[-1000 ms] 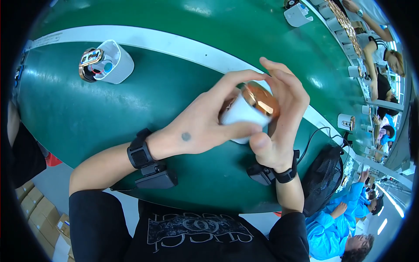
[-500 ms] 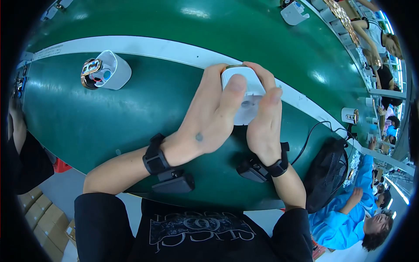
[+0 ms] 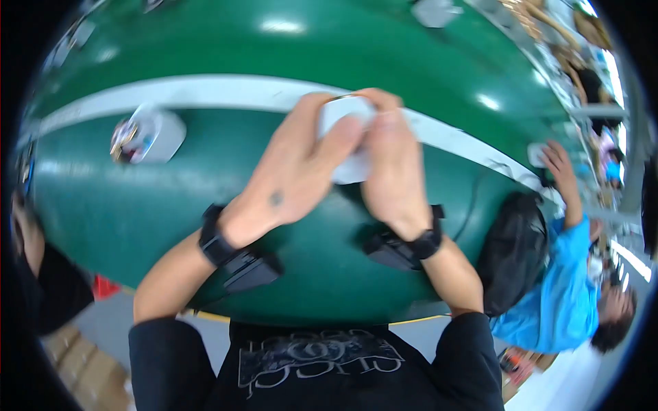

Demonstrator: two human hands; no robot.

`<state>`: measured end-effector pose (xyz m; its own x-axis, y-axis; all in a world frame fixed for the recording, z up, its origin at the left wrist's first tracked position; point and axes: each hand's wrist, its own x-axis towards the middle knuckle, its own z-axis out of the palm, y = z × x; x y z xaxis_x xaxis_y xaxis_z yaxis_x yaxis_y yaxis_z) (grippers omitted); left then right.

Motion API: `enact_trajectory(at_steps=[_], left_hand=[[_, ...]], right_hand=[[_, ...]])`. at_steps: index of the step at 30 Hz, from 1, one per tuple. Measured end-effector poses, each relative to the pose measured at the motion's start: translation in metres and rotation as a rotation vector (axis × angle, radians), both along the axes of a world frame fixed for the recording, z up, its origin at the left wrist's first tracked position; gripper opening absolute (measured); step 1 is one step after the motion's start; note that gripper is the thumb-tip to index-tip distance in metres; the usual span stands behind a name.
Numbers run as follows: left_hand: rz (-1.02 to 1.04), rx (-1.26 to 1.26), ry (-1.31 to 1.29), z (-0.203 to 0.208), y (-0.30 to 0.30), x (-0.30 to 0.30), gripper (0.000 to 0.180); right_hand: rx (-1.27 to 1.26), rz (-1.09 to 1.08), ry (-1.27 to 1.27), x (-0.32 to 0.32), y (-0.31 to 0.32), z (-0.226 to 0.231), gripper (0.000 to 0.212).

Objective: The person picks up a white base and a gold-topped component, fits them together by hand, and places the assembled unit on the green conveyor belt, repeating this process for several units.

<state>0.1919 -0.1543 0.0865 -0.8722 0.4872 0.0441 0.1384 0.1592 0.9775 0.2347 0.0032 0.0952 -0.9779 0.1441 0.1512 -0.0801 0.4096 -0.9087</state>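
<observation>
Both of my hands are wrapped round a white plastic housing [image 3: 351, 168] with rounded corners and a thin gold-coloured edge at its far end. My left hand [image 3: 295, 161] grips its left side, thumb lying on top. From the right, my right hand [image 3: 394, 161] closes round it, with its thumb on the upper face near the left thumb. The hands hide much of the housing, and motion smears it. To the left on the green table [image 3: 205, 178] lies a similar white housing [image 3: 164, 135], with a gold-trimmed part [image 3: 125, 139] beside its opening.
A white strip [image 3: 205, 88] divides my table from the green surface [image 3: 356, 48] beyond. At the right lies a black mesh bag [image 3: 515, 253]. A person in blue [image 3: 558, 294] reaches towards a white piece [image 3: 537, 154]. Another white housing [image 3: 436, 12] sits far off.
The housing and my hands have shifted left, and my right thumb has come in over its top. At the right, the person in blue has stretched an arm towards a white piece.
</observation>
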Motion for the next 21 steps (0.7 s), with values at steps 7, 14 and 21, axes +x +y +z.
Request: enact_trajectory(at_steps=[7, 14, 21], left_hand=[[-0.114, 0.052, 0.065, -0.003, 0.001, 0.002, 0.085], [-0.11, 0.074, 0.191, 0.001, 0.002, -0.008, 0.093], [-0.184, 0.051, 0.138, -0.009, 0.005, -0.017, 0.089]], right_hand=[[0.023, 0.116, 0.044, 0.001, 0.011, 0.003, 0.048], [-0.069, 0.104, 0.152, 0.0, 0.008, -0.003, 0.046], [0.051, 0.06, 0.39, -0.006, 0.014, -0.001, 0.049]])
